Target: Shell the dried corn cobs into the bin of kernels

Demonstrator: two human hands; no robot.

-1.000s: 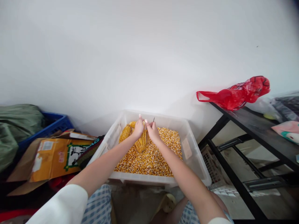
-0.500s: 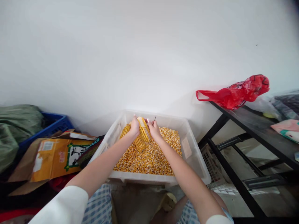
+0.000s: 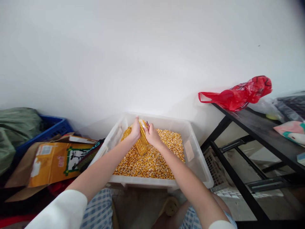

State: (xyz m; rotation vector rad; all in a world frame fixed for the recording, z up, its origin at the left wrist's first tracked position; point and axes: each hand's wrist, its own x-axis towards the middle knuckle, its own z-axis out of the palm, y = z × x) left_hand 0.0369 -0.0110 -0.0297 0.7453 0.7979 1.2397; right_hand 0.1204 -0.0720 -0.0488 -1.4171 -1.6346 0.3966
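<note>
My left hand point(image 3: 135, 129) is closed around an ear of corn point(image 3: 143, 133), held tilted above a translucent plastic tub point(image 3: 198, 156). Against the ear's right side, my right hand point(image 3: 152, 136) is closed on a thin dark pointed tool point(image 3: 147, 123); only its tip shows past the fingers, so its exact kind is unclear. Below the hands another yellow ear point(image 3: 141, 148) rests on loose corn kernels point(image 3: 152, 165) spread through the tub. One more ear point(image 3: 126, 132) lies left of my left hand, partly hidden by it.
Left of the tub are an opened cardboard box point(image 3: 52, 162) and a blue crate point(image 3: 56, 127) with a green sack point(image 3: 19, 130). To the right stands a black-framed table point(image 3: 259, 124) bearing a red plastic bag point(image 3: 238, 95). A white wall point(image 3: 143, 57) rises behind.
My right hand has moved left, closer to my left hand, and now covers more of the held ear. The dark tool's tip has shifted left with it.
</note>
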